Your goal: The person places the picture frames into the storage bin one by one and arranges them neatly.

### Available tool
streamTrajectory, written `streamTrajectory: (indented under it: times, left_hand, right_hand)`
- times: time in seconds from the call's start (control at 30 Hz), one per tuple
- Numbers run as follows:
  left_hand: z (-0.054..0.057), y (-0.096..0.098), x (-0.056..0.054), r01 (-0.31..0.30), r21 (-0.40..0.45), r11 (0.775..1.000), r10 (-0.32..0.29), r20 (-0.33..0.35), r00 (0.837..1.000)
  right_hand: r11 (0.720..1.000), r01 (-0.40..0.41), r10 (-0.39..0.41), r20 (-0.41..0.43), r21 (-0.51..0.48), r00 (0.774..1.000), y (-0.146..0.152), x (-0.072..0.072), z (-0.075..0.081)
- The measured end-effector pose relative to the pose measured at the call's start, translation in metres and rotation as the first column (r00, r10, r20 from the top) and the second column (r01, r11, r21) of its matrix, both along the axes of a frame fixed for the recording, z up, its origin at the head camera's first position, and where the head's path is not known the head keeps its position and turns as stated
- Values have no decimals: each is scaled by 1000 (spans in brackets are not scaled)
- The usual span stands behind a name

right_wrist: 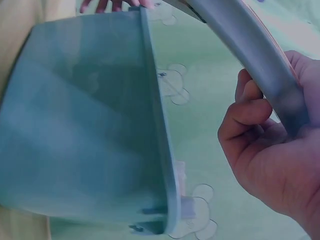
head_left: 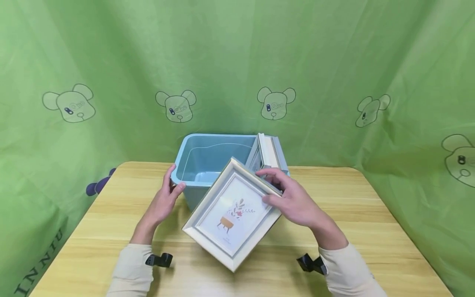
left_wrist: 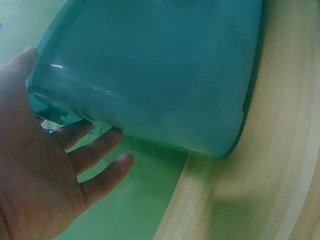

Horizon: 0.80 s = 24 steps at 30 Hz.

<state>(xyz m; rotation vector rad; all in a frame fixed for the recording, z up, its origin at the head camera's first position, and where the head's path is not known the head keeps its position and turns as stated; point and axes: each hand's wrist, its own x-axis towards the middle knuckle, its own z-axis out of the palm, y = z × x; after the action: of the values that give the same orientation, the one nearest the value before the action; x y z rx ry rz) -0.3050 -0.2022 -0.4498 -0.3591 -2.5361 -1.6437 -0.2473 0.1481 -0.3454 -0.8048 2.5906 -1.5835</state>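
Observation:
A blue plastic bin (head_left: 202,194) stands on the table. My left hand (head_left: 163,202) holds its near left corner, thumb at the front rim and fingers along the left side; the left wrist view shows those fingers (left_wrist: 97,150) spread against the bin's wall. In front of the bin, my right hand (head_left: 297,200) grips a picture frame (head_left: 213,214) by its upper right edge. This frame is tilted, cream-edged, with a print of a plant in an orange pot facing me. From the right wrist, the frame's side (right_wrist: 250,55) shows between thumb and curled fingers.
More picture frames (head_left: 271,150) stand on edge inside the bin at its right end, rising above the rim. The wooden table (head_left: 371,231) extends to both sides. Behind it hangs a green curtain (head_left: 230,49) with bear heads printed on it.

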Motion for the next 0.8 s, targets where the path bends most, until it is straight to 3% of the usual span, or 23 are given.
streamTrajectory:
  times: [0.27,0.43,0.7,0.8]
  left_hand:
    - [-1,0,0,1,7,1000,-1,6,1000]
    - [1,0,1,7,15,1000,-7,18,1000]
    - [29,9,21,17,5,1000,-18,43,999]
    - [34,11,24,16,-2,1000,-16,45,999]
  right_hand:
    - [991,124,-128,-90,-52,988,9,-1,15]
    - [978,179,-190,-101,-108,977,12,0,24]
    - [952,260,-275,-81,-159,958,15,0,34]
    - [942,273,-293,-85,-197,952,14,0,36]
